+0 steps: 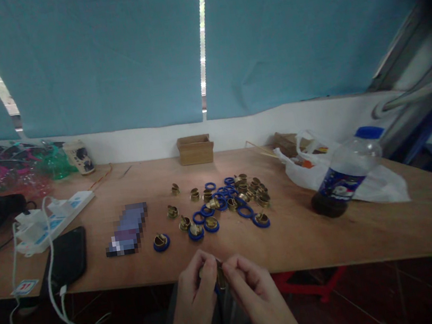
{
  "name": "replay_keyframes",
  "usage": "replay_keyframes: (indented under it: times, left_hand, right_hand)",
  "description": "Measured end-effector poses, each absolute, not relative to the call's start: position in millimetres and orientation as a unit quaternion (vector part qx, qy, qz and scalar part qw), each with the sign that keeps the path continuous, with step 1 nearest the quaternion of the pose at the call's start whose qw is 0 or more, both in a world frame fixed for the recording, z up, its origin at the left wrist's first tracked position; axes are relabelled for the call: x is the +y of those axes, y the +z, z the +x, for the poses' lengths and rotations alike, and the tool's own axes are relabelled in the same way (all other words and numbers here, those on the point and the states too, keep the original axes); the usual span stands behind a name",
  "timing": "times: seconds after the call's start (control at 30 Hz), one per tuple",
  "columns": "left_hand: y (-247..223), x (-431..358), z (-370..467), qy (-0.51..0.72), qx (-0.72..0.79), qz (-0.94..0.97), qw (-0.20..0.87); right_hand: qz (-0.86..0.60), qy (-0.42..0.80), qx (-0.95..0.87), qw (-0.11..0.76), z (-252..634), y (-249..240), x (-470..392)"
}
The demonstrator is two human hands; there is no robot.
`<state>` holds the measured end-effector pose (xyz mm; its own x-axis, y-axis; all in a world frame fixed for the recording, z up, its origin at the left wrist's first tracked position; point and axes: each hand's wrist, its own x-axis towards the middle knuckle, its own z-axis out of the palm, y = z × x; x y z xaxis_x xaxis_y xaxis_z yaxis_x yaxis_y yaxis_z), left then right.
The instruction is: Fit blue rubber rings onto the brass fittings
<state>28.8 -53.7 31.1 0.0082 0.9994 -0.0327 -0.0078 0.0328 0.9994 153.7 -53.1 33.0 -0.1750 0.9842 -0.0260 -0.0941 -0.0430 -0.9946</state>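
Note:
Just in front of the table's near edge, my left hand (195, 288) and my right hand (249, 280) are closed together on a small brass-coloured metal fitting (221, 278). Fingers cover most of it, and a bit of blue shows below my left fingers. On the table beyond lie several similar brass-coloured fittings (172, 211) with round, flap-like tops. Mixed among them are loose blue rings (245, 211). A few fittings sit in blue rings, such as the one with a blue ring (161, 242) at the near left.
A small cardboard box (196, 151) stands by the wall. To the right are a dark-drink bottle (341, 182) and a white plastic bag (384, 186). A pixelated phone-like object (128, 229), a black phone (67, 256), a power strip (58, 222) and cables occupy the left.

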Motion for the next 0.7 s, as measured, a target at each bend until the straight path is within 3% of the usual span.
replay_keyframes:
  times: [0.57, 0.7]
  left_hand:
    - [37.0, -53.7, 28.2, 0.463, 0.553, 0.521, 0.455]
    - [35.0, -51.1, 32.3, 0.473, 0.522, 0.519, 0.484]
  right_hand:
    - [-0.439, 0.54, -0.526, 0.488, 146.1, 32.3, -50.0]
    - [-0.437, 0.528, -0.519, 0.51, 147.0, 32.5, -49.8]
